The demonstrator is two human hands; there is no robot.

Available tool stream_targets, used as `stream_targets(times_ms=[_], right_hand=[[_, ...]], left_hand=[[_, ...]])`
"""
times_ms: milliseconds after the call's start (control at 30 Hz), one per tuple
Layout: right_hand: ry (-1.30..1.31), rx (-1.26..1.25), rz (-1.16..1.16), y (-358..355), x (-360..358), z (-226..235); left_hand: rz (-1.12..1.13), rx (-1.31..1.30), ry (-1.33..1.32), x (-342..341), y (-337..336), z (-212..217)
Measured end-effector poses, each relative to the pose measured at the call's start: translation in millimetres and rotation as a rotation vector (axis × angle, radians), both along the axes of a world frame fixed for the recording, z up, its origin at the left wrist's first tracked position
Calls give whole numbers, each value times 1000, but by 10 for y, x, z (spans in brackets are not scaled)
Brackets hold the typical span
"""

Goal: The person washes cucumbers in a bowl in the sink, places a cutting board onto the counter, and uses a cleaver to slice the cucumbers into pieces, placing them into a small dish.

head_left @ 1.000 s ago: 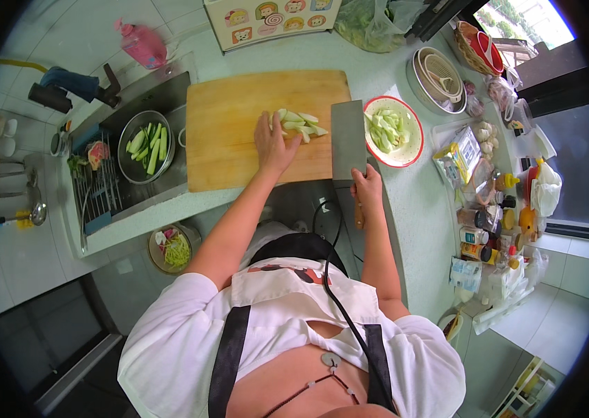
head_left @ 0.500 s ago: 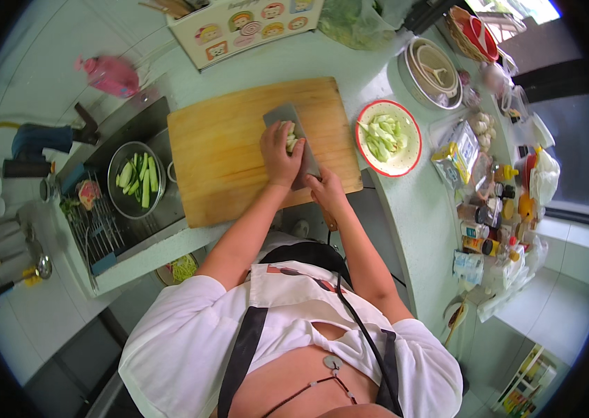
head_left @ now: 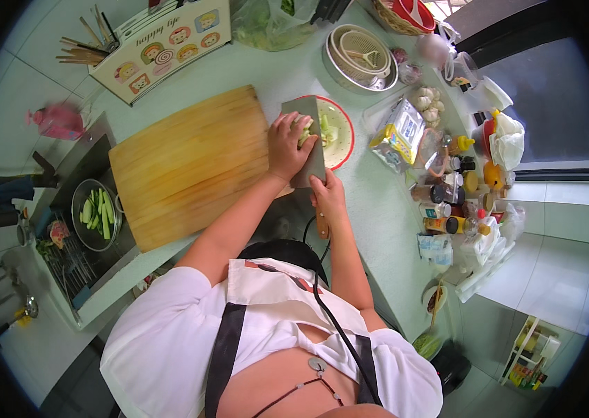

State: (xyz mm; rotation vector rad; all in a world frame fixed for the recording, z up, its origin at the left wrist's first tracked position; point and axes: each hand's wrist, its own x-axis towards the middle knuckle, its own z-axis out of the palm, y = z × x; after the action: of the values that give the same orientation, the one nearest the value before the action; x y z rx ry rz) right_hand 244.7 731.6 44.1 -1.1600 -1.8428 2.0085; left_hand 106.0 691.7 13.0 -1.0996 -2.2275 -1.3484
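Note:
My right hand grips the wooden handle of a wide cleaver. Its blade lies flat, reaching over the rim of a red-rimmed plate. My left hand rests on the blade and presses cut pale green vegetable pieces against it. More cut pieces lie on the plate. The bare wooden cutting board sits just left of both hands.
A metal bowl of green vegetable strips sits in the sink at left. Stacked bowls, a plastic bag of greens, a packet and several bottles and jars crowd the counter's back and right.
Both hands moved right, off the cutting board, carrying the cut pieces on the cleaver blade to the plate. The board is now bare.

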Motion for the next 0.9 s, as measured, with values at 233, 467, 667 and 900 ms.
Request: stream_targets(times_ms=[233, 467, 667, 900], right_hand=[[-42, 219, -147, 722, 423, 77], [14, 207, -161, 979, 643, 58], [86, 177, -81, 935, 586, 5], [117, 217, 13, 728, 422, -57]], left_hand=[[5, -53, -99, 115, 822, -490], [159, 172, -140, 206, 595, -226], [57, 339, -958, 94, 442, -631], [124, 380, -797, 107, -193, -399]])
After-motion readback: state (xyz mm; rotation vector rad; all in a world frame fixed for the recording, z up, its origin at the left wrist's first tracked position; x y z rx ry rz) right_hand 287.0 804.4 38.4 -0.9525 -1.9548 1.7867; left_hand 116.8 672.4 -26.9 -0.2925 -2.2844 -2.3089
